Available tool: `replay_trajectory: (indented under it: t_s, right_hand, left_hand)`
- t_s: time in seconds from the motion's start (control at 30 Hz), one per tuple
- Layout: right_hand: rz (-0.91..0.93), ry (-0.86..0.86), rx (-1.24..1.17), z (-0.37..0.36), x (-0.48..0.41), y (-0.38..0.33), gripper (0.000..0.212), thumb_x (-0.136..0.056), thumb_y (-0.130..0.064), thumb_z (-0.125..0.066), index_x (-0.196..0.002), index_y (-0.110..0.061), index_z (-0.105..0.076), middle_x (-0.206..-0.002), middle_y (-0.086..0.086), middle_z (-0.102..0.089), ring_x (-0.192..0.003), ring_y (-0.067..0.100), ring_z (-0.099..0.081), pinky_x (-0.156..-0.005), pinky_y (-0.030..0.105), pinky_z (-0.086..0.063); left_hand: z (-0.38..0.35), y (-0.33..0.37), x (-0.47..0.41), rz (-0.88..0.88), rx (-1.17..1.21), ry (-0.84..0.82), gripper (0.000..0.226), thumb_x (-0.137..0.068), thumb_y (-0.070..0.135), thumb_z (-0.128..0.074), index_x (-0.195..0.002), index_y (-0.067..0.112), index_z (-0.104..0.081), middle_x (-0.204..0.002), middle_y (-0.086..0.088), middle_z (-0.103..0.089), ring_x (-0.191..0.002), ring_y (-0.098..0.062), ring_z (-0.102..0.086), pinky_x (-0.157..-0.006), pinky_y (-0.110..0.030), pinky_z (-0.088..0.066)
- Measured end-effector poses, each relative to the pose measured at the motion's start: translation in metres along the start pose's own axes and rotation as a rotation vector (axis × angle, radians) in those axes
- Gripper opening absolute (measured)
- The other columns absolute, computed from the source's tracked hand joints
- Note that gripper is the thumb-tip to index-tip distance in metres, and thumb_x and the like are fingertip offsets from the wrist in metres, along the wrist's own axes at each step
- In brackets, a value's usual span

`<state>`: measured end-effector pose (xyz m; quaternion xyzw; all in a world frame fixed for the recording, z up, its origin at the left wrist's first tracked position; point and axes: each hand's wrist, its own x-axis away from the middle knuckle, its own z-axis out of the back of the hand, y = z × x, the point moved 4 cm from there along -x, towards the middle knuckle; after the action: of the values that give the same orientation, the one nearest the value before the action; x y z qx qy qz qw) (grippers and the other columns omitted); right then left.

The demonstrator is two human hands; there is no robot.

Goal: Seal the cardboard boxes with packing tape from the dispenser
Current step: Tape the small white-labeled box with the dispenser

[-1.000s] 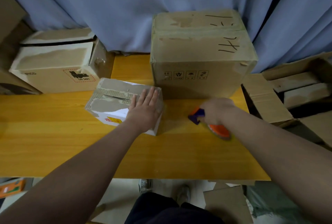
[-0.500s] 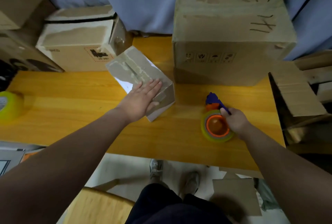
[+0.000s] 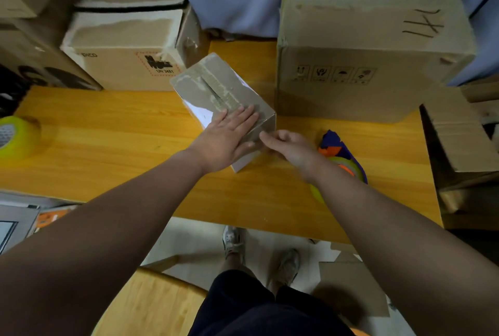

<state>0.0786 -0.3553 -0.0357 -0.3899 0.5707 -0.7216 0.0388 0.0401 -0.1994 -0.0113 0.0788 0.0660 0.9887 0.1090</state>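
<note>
On the table (image 3: 108, 141), head view: left hand (image 3: 229, 138) flat on the box (image 3: 213, 90), fingers straight, pressing its top. Right hand (image 3: 290, 146) at the box's near corner, fingers half curled, blurred; I can't tell if they pinch anything. Dispenser (image 3: 333, 144) lies just beside that wrist. I'd press the top shut, square the box, then grab the dispenser.

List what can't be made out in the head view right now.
Head view only:
- right hand: motion-blurred; whether it pinches anything or touches the small box is unclear.
- tape dispenser: lower part hidden by the right forearm.
- near corner of the small box: covered by the left hand.
- yellow tape roll: cut off by the left edge.
</note>
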Motion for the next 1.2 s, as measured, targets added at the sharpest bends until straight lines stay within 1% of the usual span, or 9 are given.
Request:
replay_trajectory:
  t_s: [0.07, 0.13, 0.3, 0.4, 0.53, 0.7, 0.9, 1.0, 1.2]
  right_hand:
    - [0.017, -0.034, 0.030, 0.006, -0.001, 0.004, 0.020, -0.083, -0.036, -0.071, -0.093, -0.020, -0.068, -0.092, -0.003, -0.070, -0.089, 0.011, -0.064, -0.078, 0.022, -0.049]
    - [0.046, -0.058, 0.110, 0.008, 0.002, 0.002, 0.012, -0.085, -0.027, -0.070, -0.091, -0.017, -0.068, -0.082, -0.004, -0.067, -0.072, 0.005, -0.060, -0.061, 0.013, -0.045]
    - [0.053, -0.031, 0.292, 0.007, -0.001, -0.008, 0.015, -0.086, -0.022, -0.070, -0.075, -0.015, -0.062, -0.069, 0.000, -0.057, -0.061, 0.011, -0.048, -0.051, 0.021, -0.037]
    - [0.078, -0.017, 0.372, 0.005, -0.004, -0.012, 0.012, -0.085, -0.020, -0.071, -0.084, -0.011, -0.064, -0.077, 0.004, -0.065, -0.066, 0.012, -0.057, -0.058, 0.019, -0.045]
    - [0.084, 0.014, 0.493, 0.003, -0.010, -0.010, 0.023, -0.085, -0.026, -0.072, -0.093, -0.006, -0.065, -0.086, 0.005, -0.067, -0.079, 0.017, -0.062, -0.076, 0.030, -0.047]
    - [0.085, 0.044, 0.556, 0.001, -0.018, -0.002, 0.027, -0.088, -0.033, -0.066, -0.089, -0.007, -0.065, -0.087, 0.006, -0.068, -0.082, 0.021, -0.062, -0.076, 0.033, -0.047]
    - [0.100, 0.095, 0.550, -0.002, -0.032, 0.005, 0.026, -0.088, -0.034, -0.067, -0.072, -0.020, -0.053, -0.067, -0.010, -0.053, -0.062, 0.004, -0.049, -0.053, 0.014, -0.033]
    - [0.129, 0.104, 0.492, -0.007, -0.038, 0.008, 0.020, -0.088, -0.035, -0.067, -0.081, -0.017, -0.059, -0.076, -0.003, -0.060, -0.072, 0.013, -0.056, -0.062, 0.024, -0.039]
    - [0.192, 0.173, 0.565, -0.006, -0.045, 0.016, 0.033, -0.088, -0.044, -0.064, -0.096, -0.013, -0.068, -0.082, -0.002, -0.062, -0.072, 0.014, -0.057, -0.055, 0.024, -0.034]
  left_hand:
    - [-0.002, 0.001, 0.000, 0.001, -0.028, 0.007, 0.065, -0.100, 0.043, -0.034, -0.152, 0.015, -0.009, -0.160, -0.003, -0.003, -0.148, -0.018, -0.001, -0.119, -0.037, 0.004]
    - [-0.004, 0.001, -0.001, 0.007, -0.067, 0.005, 0.065, -0.099, 0.044, -0.033, -0.152, 0.015, -0.007, -0.160, -0.002, -0.002, -0.148, -0.018, 0.000, -0.120, -0.038, 0.002]
    - [-0.006, 0.002, -0.002, 0.031, -0.124, -0.012, 0.065, -0.099, 0.043, -0.025, -0.152, 0.017, -0.001, -0.160, -0.001, 0.003, -0.148, -0.018, 0.002, -0.120, -0.038, 0.002]
    - [-0.006, 0.003, -0.001, -0.004, -0.148, -0.008, 0.064, -0.101, 0.033, -0.034, -0.152, 0.013, 0.000, -0.160, -0.005, 0.003, -0.148, -0.021, 0.000, -0.118, -0.038, 0.002]
    - [-0.005, 0.000, 0.001, -0.009, -0.165, -0.075, 0.082, -0.094, 0.032, -0.048, -0.151, 0.012, 0.008, -0.159, -0.006, 0.011, -0.147, -0.020, 0.007, -0.117, -0.035, 0.008]
    - [0.001, 0.003, -0.001, 0.053, -0.002, -0.051, 0.072, -0.099, 0.046, -0.035, -0.152, 0.014, 0.001, -0.160, -0.002, 0.006, -0.147, -0.014, 0.005, -0.117, -0.030, 0.008]
    - [0.000, 0.004, -0.010, 0.100, -0.115, 0.060, 0.064, -0.100, 0.049, -0.026, -0.153, 0.018, -0.009, -0.160, 0.001, -0.006, -0.147, -0.016, -0.006, -0.118, -0.032, -0.002]
    - [-0.005, 0.004, -0.010, 0.113, -0.101, 0.060, 0.062, -0.101, 0.045, -0.029, -0.153, 0.017, -0.008, -0.160, 0.000, -0.005, -0.148, -0.016, -0.003, -0.118, -0.031, 0.003]
    - [-0.006, 0.001, -0.014, 0.109, -0.100, 0.071, 0.061, -0.101, 0.044, -0.029, -0.153, 0.019, -0.007, -0.160, 0.002, -0.004, -0.148, -0.016, -0.002, -0.117, -0.031, 0.005]
